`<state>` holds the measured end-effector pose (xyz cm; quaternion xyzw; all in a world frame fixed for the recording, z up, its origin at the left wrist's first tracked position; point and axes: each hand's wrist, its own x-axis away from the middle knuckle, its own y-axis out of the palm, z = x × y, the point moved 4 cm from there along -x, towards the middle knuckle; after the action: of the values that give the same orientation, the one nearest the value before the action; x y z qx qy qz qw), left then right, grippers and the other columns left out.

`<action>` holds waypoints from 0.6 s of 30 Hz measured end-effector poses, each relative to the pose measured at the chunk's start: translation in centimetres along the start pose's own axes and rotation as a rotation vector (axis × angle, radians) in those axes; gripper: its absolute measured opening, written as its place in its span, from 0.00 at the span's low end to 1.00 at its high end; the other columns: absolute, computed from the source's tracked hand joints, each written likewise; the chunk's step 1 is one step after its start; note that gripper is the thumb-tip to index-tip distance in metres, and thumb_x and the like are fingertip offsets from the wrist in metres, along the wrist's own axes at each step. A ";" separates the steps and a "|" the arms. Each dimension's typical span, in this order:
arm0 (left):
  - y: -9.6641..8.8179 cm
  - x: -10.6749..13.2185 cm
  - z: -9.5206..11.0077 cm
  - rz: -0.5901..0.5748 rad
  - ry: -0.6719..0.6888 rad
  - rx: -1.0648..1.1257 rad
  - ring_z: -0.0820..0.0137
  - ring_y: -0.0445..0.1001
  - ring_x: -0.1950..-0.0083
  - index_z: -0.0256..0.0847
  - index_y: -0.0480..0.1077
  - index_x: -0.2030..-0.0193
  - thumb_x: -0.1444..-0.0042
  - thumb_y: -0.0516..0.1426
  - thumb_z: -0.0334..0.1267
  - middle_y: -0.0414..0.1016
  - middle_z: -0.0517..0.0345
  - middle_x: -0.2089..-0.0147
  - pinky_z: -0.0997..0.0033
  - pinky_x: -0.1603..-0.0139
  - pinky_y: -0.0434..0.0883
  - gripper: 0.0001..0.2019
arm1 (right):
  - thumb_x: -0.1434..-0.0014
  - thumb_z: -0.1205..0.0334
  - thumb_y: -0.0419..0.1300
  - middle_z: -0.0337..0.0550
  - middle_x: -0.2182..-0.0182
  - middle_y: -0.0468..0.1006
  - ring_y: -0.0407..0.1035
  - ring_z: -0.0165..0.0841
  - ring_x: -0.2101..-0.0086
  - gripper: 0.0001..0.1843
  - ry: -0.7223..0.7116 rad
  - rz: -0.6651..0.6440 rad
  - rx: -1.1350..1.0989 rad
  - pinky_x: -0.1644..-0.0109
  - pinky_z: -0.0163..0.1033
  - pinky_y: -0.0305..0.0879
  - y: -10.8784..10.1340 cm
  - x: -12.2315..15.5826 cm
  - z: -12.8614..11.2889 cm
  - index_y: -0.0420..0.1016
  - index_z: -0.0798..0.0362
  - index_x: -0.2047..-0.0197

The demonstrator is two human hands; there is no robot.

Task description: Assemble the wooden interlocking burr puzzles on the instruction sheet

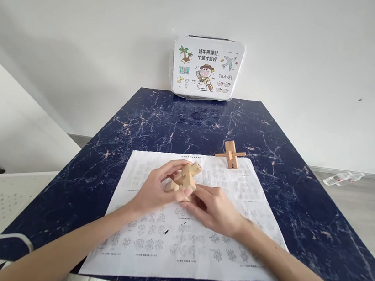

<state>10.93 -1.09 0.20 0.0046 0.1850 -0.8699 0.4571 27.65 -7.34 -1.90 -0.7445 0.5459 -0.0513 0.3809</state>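
Head view: the left hand (151,192) and the right hand (215,210) meet over the middle of a white printed paper sheet (193,256). Both are closed on a pale wooden interlocking block puzzle (185,180). The puzzle is a cluster of short square-cut bars of light, unpainted wood, crossing at angles. One bar end juts up and to the right, clear of the fingers. The left fingers wrap its far side and the right fingers grip its near side; its underside is hidden. The sheet lies on a dark blue marbled table (292,182). A second cross-shaped wooden puzzle (230,154) stands apart at the sheet's far edge. A white illustrated case (206,68) leans against the wall.
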 end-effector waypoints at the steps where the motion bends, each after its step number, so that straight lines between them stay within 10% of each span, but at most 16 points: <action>1: -0.3 -0.1 0.0 0.046 -0.008 -0.004 0.53 0.77 0.37 0.47 0.71 0.35 0.41 0.67 0.47 0.78 0.48 0.37 0.50 0.35 0.75 0.27 | 0.25 0.51 0.55 0.38 0.73 0.70 0.59 0.29 0.77 0.17 -0.001 0.004 0.017 0.73 0.38 0.56 -0.2 0.0 0.0 0.65 0.50 0.66; 8: -1.4 -0.3 0.5 0.247 0.006 -0.042 0.55 0.78 0.37 0.46 0.70 0.37 0.39 0.65 0.46 0.78 0.49 0.37 0.53 0.39 0.79 0.24 | 0.26 0.52 0.55 0.40 0.73 0.70 0.61 0.32 0.74 0.18 -0.052 0.005 0.277 0.70 0.42 0.55 -0.8 -0.2 0.6 0.64 0.49 0.68; 18: -0.2 0.0 1.1 0.096 0.156 -0.191 0.52 0.78 0.39 0.46 0.68 0.34 0.42 0.69 0.44 0.78 0.47 0.37 0.48 0.37 0.78 0.30 | 0.29 0.42 0.57 0.44 0.68 0.78 0.68 0.35 0.71 0.19 0.120 0.170 0.099 0.66 0.43 0.62 -2.6 0.0 1.1 0.71 0.51 0.52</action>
<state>10.97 -1.39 1.29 0.0377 0.3017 -0.8224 0.4808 30.20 -6.45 -1.08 -0.6716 0.6255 -0.0901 0.3868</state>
